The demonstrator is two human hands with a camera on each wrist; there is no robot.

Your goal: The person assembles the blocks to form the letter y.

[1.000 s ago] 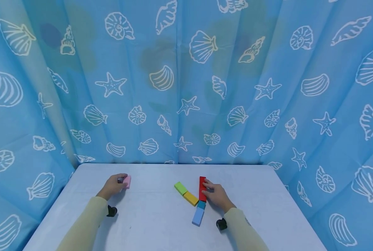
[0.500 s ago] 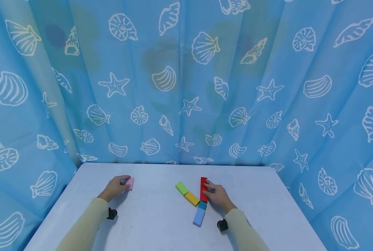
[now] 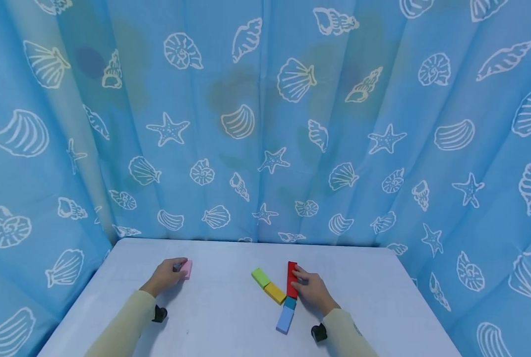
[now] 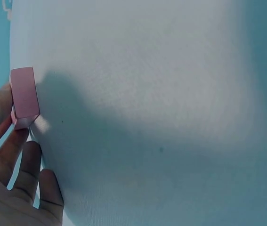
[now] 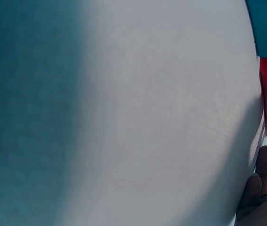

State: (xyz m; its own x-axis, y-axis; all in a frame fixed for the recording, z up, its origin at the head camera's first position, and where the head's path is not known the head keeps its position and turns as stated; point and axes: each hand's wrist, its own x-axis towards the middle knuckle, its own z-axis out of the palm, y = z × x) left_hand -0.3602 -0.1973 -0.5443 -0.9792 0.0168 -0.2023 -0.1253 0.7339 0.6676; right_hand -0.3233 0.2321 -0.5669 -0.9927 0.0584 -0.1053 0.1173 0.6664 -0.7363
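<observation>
Near the table's back left, my left hand (image 3: 166, 275) pinches a small pink block (image 4: 25, 92) between thumb and fingers; the other fingers spread below it in the left wrist view. My right hand (image 3: 313, 291) touches the right side of a long red piece (image 3: 292, 280) with its fingertips. A seam across the red shows in the right wrist view. A teal block (image 3: 290, 302) adjoins the red's near end, followed by a light blue block (image 3: 285, 320). A yellow block (image 3: 275, 293) and a green block (image 3: 261, 278) slant off to the back left from there.
White cloth covers the table (image 3: 220, 307). Blue curtains (image 3: 265, 124) printed with shells and starfish surround its back and sides. Each wrist wears a small black device, such as the right one (image 3: 319, 332).
The head view has shifted slightly, so everything sits a little lower and further right. Both hands keep their places at the pink block and the red piece.
</observation>
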